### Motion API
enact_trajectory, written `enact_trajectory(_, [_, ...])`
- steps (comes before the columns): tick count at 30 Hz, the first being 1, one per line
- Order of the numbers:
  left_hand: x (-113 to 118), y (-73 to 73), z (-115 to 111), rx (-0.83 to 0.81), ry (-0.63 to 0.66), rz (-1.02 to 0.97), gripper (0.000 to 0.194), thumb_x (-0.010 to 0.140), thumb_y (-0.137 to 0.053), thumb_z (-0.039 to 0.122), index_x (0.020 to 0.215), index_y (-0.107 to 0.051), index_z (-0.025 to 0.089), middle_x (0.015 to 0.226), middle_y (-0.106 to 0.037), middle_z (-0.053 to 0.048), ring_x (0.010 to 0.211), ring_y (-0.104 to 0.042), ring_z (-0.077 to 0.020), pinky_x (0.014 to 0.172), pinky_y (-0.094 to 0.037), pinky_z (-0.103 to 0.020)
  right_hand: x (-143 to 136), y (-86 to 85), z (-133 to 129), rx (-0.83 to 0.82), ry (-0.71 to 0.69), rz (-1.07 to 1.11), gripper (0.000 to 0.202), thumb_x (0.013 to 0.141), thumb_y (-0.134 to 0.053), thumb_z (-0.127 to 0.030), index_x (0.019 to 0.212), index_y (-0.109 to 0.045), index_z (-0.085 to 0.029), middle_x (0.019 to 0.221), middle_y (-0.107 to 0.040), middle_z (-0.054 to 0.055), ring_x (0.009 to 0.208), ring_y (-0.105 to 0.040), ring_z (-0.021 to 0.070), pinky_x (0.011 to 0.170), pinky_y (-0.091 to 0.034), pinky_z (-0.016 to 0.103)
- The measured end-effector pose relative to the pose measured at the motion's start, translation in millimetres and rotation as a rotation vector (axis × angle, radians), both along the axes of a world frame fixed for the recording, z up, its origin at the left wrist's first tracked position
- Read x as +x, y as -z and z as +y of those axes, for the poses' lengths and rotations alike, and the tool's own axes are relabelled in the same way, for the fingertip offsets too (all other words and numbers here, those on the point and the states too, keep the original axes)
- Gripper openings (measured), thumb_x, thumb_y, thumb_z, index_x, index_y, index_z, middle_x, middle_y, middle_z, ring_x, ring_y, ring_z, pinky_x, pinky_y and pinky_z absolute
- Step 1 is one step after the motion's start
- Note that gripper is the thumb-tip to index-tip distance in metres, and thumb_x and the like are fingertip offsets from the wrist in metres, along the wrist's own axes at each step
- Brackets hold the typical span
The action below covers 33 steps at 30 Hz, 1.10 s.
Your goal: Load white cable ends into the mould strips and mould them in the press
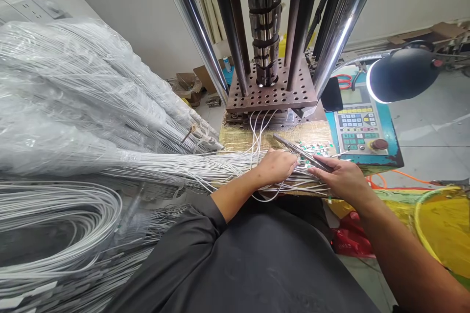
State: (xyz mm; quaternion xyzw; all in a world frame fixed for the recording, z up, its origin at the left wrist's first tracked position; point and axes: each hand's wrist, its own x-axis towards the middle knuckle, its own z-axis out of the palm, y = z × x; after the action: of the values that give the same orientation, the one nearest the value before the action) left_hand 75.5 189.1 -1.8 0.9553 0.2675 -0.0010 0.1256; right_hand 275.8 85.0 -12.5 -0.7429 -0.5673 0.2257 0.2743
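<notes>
My left hand (278,166) is closed over the right part of a thick bundle of white cables (172,165) on the worktable; what its fingers pinch is too small to make out. In my right hand (340,174) is a pair of long metal tweezers (297,149), its tip pointing up and left. Small green-and-white cable ends (319,149) lie beside and beyond the tweezers. Several white cables (260,127) run from under the perforated metal plate (271,95) of the press down towards my left hand.
Plastic-wrapped cable bundles (73,78) fill the left side, above a coiled cable loop (99,215). On the right are a control panel (358,129), a lit lamp (404,76), red-handled scissors (344,81) and a yellow-lined bin (446,230). Chrome columns (347,24) flank the press.
</notes>
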Motion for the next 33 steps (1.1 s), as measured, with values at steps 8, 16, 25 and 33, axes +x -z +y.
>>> enact_trajectory(8, [0,0.2,4,-0.040,0.025,-0.027,0.034,0.105,-0.040,0.037,0.096,-0.067,0.020,0.100,-0.074,-0.007,0.099,-0.067,-0.0240,0.084,-0.047,-0.036,-1,-3.1,0,-0.011,-0.016,-0.011,0.051,0.079,-0.071,-0.050,0.122,-0.078,-0.023,0.117,-0.077,0.007,0.109,-0.073,0.0338,0.097,-0.058,0.043])
enact_trajectory(16, [1,0.2,3,-0.092,-0.041,-0.061,0.032,0.103,-0.045,0.036,0.093,-0.070,0.020,0.101,-0.074,-0.007,0.099,-0.067,-0.0228,0.088,-0.049,-0.035,-5,-3.4,-1,-0.052,0.025,0.005,0.055,0.080,-0.069,-0.053,0.125,-0.076,-0.023,0.118,-0.077,0.007,0.112,-0.072,0.0334,0.099,-0.057,0.043])
enact_trajectory(25, [-1,6.5,22,-0.602,-0.332,-0.518,0.035,0.097,-0.055,0.038,0.078,-0.071,0.014,0.078,-0.070,-0.005,0.074,-0.062,-0.0150,0.074,-0.048,-0.028,-5,-4.4,-2,-0.022,0.026,0.011,0.052,0.079,-0.070,-0.052,0.122,-0.077,-0.025,0.118,-0.077,0.005,0.111,-0.073,0.0323,0.098,-0.058,0.042])
enact_trajectory(33, [4,1.8,34,-1.366,-0.566,-0.864,0.027,0.092,-0.067,0.040,0.087,-0.065,0.014,0.060,-0.053,0.005,0.042,-0.037,-0.0026,0.044,-0.025,-0.017,-4,-8.4,-1,-0.062,0.012,0.012,0.055,0.079,-0.070,-0.051,0.126,-0.075,-0.022,0.122,-0.075,0.006,0.113,-0.072,0.0324,0.100,-0.056,0.040])
